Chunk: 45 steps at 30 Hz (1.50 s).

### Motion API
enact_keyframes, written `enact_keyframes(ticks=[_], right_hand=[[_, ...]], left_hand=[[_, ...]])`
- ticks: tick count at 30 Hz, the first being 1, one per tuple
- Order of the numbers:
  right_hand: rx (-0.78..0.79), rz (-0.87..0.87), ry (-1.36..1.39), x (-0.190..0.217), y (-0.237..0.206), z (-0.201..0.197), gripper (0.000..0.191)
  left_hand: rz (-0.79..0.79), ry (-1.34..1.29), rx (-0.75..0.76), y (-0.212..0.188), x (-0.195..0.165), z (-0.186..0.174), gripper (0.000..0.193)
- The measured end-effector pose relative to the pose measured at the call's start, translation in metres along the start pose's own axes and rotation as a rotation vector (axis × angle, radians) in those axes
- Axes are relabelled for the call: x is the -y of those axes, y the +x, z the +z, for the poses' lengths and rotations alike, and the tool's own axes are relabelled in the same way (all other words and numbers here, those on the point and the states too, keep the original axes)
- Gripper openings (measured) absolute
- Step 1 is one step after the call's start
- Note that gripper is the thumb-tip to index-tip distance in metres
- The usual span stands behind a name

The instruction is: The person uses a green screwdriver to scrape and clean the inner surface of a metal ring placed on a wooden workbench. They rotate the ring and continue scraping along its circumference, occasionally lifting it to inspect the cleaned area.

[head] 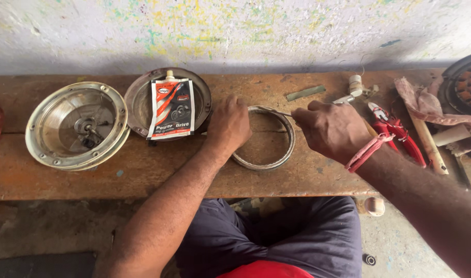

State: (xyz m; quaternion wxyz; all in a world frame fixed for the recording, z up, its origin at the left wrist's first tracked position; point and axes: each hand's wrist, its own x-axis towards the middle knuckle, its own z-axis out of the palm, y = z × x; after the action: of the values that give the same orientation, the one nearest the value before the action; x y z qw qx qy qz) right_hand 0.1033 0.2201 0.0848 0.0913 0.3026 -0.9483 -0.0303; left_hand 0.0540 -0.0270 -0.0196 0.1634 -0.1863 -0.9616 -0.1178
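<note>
A flat metal ring lies on the rusty wooden bench in front of me. My left hand presses down on the ring's left edge, fingers curled over it. My right hand, with a red band at the wrist, pinches a thin metal tool whose tip rests at the ring's upper rim.
A round metal housing sits at the left, beside a rusty round cover with a grease pouch lying on it. Red-handled pliers, a cloth, a wooden stick and a motor part crowd the right end.
</note>
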Motion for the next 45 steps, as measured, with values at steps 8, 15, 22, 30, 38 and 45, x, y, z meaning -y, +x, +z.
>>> enact_keyframes(ticks=[8, 15, 22, 30, 38, 45], right_hand=[[-0.132, -0.018, 0.070, -0.003, -0.017, -0.015, 0.023], [0.172, 0.102, 0.004, -0.005, 0.000, -0.013, 0.022], [-0.077, -0.007, 0.123, 0.000, -0.003, -0.014, 0.021], [-0.030, 0.022, 0.111, 0.001, -0.015, -0.027, 0.018], [0.010, 0.200, 0.121, 0.024, -0.016, 0.005, 0.017], [0.069, 0.260, 0.091, 0.032, -0.021, -0.004, 0.020]], left_hand=[[-0.039, -0.006, 0.118, 0.000, -0.004, -0.006, 0.029], [-0.077, -0.072, 0.085, -0.001, -0.005, -0.012, 0.027], [-0.080, -0.073, 0.119, 0.000, -0.004, -0.010, 0.027], [-0.063, -0.061, 0.110, 0.000, -0.002, -0.006, 0.029], [0.175, -0.021, 0.193, 0.021, 0.015, 0.012, 0.016], [0.055, 0.027, 0.384, 0.033, -0.006, -0.020, 0.014]])
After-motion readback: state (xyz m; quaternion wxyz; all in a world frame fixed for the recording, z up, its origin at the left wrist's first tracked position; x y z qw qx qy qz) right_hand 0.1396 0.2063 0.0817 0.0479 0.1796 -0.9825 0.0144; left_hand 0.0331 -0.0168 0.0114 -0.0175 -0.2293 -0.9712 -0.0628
